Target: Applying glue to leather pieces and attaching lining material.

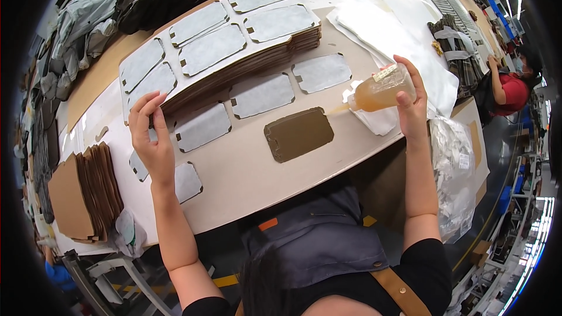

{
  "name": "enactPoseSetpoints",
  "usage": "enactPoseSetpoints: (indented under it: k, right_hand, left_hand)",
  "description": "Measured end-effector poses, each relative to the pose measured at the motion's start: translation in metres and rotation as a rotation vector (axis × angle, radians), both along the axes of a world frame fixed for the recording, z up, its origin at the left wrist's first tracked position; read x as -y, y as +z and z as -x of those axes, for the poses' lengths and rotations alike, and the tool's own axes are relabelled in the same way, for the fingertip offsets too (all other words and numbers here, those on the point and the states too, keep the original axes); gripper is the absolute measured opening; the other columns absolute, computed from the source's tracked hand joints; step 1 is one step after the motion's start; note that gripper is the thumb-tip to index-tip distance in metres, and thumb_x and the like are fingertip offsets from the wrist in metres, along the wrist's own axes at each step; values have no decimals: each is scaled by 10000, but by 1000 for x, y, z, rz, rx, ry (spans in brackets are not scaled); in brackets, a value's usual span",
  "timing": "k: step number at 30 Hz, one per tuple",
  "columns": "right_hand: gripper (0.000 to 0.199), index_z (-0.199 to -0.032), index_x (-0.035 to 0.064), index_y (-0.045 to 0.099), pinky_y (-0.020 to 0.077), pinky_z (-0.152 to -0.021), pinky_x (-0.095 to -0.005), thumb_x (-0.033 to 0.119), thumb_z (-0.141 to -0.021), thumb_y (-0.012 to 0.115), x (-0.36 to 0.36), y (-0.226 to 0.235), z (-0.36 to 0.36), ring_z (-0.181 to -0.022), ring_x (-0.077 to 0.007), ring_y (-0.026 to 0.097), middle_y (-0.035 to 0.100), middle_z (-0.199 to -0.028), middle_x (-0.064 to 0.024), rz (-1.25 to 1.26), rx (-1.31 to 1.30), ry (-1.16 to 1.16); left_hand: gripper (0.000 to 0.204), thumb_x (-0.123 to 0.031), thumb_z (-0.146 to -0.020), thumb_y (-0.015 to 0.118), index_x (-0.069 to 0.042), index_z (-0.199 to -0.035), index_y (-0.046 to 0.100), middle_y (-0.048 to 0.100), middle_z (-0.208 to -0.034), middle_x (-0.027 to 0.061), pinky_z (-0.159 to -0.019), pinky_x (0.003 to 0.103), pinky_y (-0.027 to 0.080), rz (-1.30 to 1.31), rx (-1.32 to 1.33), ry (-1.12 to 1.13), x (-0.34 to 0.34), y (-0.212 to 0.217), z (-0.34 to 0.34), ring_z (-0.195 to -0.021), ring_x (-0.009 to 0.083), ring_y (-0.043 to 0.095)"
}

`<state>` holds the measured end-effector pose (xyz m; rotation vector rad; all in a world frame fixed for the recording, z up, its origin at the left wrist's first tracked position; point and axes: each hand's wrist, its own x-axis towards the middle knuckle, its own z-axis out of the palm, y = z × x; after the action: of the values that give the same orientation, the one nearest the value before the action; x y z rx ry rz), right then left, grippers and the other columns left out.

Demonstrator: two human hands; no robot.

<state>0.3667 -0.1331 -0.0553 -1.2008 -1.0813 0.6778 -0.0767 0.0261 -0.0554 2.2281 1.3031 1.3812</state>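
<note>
In my right hand is a clear squeeze bottle of amber liquid, tipped on its side. Its narrow nozzle points left, close to the upper right corner of a dark olive-brown fabric piece lying flat on the board. My left hand is raised at the near left corner of a stack of boards, fingers loosely bent, with nothing visible in them. Several whitish panels with dark corner tabs lie on that stack. More such panels, including a whitish panel, lie in rows on the pale board below.
Brown cardboard sheets stand at the left table edge. White sheets lie at the far right, above a plastic bag. Dark garments are heaped along the back. A person in red works at the right.
</note>
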Motion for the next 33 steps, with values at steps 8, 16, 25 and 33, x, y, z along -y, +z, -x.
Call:
enactPoseSetpoints:
  k: [8,16,25,33]
  right_hand:
    - [779,-1464,17,519,471,-1063,-334,370,-846,835,11,0,-3,-1185,-171,619,663,-1256,-94,41,-19,49]
    - [830,-1470,-4,495,475,-1060,-334,396,-833,845,35,-1,-1,-1193,-173,620,654,-1250,-103,29,-107,13]
    - [921,-1410,-4,417,532,-1045,-492,599,-828,799,87,-33,48,-1145,-294,641,559,-1251,-161,-128,30,-392]
    - [902,-1390,9,413,540,-1001,-457,593,-827,806,103,-41,78,-1123,-325,646,568,-1224,-186,-225,207,-449]
  left_hand:
    - [196,-25,-1043,538,-9,-1149,702,672,-1238,98,-1051,322,451,8,2,-9,0,-1,1,-1182,209,613]
    - [192,-22,-1029,553,-24,-1121,722,672,-1211,91,-1015,327,455,2,38,-17,1,0,-4,-1151,212,602]
    - [210,-17,-1038,539,-6,-1164,707,674,-1249,101,-1040,320,456,-6,-4,-8,1,-1,0,-1180,204,618]
    - [214,-19,-1038,540,-7,-1166,711,668,-1260,100,-1045,318,450,5,18,-23,0,-2,0,-1193,199,607]
